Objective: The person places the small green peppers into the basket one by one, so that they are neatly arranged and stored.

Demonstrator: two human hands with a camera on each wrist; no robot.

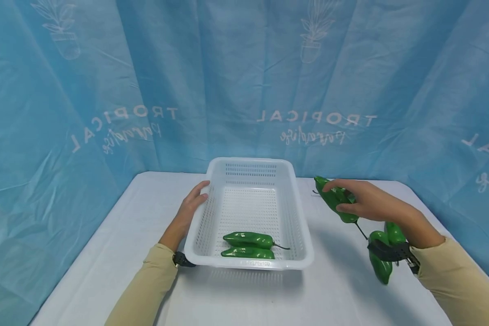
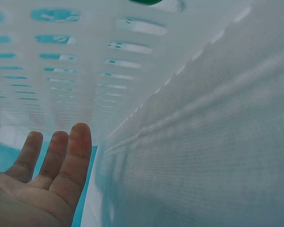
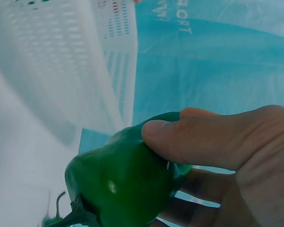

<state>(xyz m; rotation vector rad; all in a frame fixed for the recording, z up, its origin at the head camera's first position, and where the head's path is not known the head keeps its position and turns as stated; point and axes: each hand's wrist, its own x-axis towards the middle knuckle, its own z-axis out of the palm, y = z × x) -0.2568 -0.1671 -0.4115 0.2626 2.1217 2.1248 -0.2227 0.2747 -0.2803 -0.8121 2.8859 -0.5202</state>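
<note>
A white perforated plastic basket (image 1: 249,209) stands in the middle of the table, with two long green peppers (image 1: 247,240) lying near its front wall. At the basket's left side is my left hand (image 1: 187,210), touching the wall and rim; in the left wrist view its fingers (image 2: 78,151) look straight against the basket's outer side. To the basket's right, my right hand (image 1: 360,199) pinches a glossy green pepper (image 3: 125,182) between thumb and fingers. Its stem points toward the lower left in the right wrist view. Another stem shows behind the held pepper in the head view.
More green peppers (image 1: 381,267) lie at the right of the table, partly hidden by the right wrist and its black strap. The white table (image 1: 228,303) is enclosed by a blue printed curtain (image 1: 236,81) at the back and sides.
</note>
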